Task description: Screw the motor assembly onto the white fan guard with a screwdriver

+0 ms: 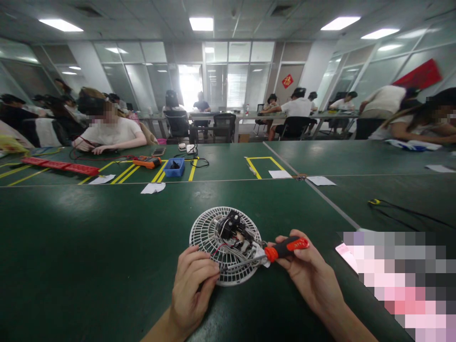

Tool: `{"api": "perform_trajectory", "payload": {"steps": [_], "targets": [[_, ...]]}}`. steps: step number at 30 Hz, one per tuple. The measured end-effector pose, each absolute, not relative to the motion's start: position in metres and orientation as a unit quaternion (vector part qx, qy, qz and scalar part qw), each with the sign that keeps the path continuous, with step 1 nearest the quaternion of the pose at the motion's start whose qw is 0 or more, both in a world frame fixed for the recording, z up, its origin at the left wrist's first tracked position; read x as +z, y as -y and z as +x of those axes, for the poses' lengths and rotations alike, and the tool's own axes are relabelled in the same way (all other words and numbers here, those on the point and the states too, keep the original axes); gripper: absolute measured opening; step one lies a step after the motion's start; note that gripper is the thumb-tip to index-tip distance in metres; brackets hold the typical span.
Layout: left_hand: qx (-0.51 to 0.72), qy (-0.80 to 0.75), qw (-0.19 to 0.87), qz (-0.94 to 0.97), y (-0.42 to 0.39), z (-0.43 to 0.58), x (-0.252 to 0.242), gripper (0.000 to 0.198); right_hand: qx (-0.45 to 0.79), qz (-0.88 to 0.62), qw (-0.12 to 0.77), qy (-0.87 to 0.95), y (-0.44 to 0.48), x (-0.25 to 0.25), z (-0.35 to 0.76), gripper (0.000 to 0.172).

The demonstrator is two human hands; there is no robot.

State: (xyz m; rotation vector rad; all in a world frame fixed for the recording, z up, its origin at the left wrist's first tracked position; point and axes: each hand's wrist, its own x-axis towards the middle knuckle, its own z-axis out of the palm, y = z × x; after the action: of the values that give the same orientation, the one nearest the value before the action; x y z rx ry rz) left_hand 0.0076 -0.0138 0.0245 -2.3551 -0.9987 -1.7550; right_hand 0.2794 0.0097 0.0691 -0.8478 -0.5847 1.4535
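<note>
A round white fan grille (203,223) lies on the green table in front of me. On top of it sits a black motor assembly (231,224) with loose wires and metal parts around it. My right hand (309,270) grips a screwdriver (285,249) by its orange and black handle, and the metal shaft slants left across the grille. At the grille's lower left edge, my left hand (195,280) is closed, its thumb and fingertips pinched beside the screwdriver's tip. Whatever small dark piece is between those fingers is too small to make out.
Across the table are a blue bin (174,167), an orange multimeter (147,162), a red strip of trays (60,165) and paper scraps (153,188). A black cord (395,209) lies to the right. A person (110,128) sits opposite; others work farther back.
</note>
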Motion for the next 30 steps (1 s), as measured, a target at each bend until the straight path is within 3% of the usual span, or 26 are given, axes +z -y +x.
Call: {"api": "perform_trajectory", "payload": {"steps": [20, 30], "targets": [[-0.604, 0.336, 0.002, -0.723, 0.0154, 0.0135, 0.0192, 0.040, 0.631, -0.355, 0.633, 0.273, -0.0069, 0.0683, 0.2768, 0.034], [-0.625, 0.351, -0.018, -0.697, 0.0145, 0.0127, 0.0206, 0.033, 0.588, -0.380, 0.613, 0.368, -0.0098, 0.0657, 0.2822, 0.027]]}}
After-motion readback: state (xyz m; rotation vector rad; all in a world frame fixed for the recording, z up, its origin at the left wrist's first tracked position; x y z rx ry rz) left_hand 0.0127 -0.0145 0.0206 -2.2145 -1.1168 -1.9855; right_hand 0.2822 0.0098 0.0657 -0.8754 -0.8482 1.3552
